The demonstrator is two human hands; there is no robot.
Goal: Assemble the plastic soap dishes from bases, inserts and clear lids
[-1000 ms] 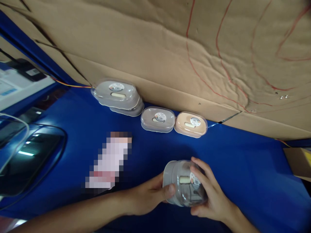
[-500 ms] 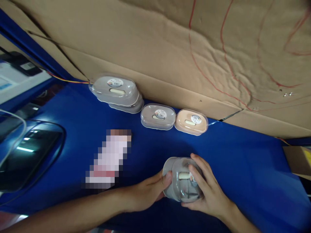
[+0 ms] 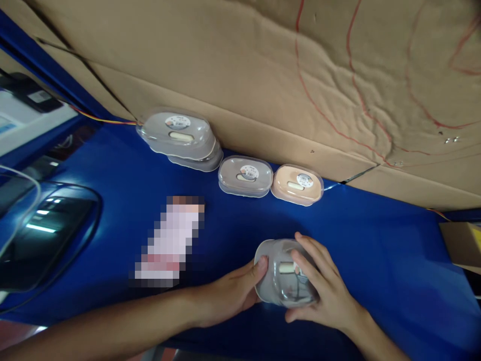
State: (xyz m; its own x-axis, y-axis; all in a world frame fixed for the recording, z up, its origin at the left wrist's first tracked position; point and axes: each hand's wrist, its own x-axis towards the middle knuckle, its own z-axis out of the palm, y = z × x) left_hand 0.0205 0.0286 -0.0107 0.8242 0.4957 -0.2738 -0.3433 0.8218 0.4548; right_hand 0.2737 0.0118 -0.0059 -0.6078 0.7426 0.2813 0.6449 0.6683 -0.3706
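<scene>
A grey oval soap box (image 3: 276, 288) with a clear domed lid is held tilted above the blue table. My left hand (image 3: 240, 291) grips its left end, thumb on top and the other fingers hidden underneath. Around the right side of the lid curl the fingers of my right hand (image 3: 326, 288), partly covering a round label and a cream insert. Farther back stand another grey soap box (image 3: 245, 185) and a peach soap box (image 3: 296, 193), end to end. To their left, grey soap boxes (image 3: 176, 138) are stacked.
A cardboard wall (image 3: 210, 60) borders the back of the blue-covered table (image 3: 376, 240). A blurred-out flat item (image 3: 173, 238) lies left of my hands. At far left are a dark glossy device (image 3: 56, 240) and cables. A cardboard box (image 3: 458, 245) sits at the right edge.
The view has shifted slightly. My hands and the held soap box have moved a little up and to the right, and the thumb of my right hand stands farther from the lid.
</scene>
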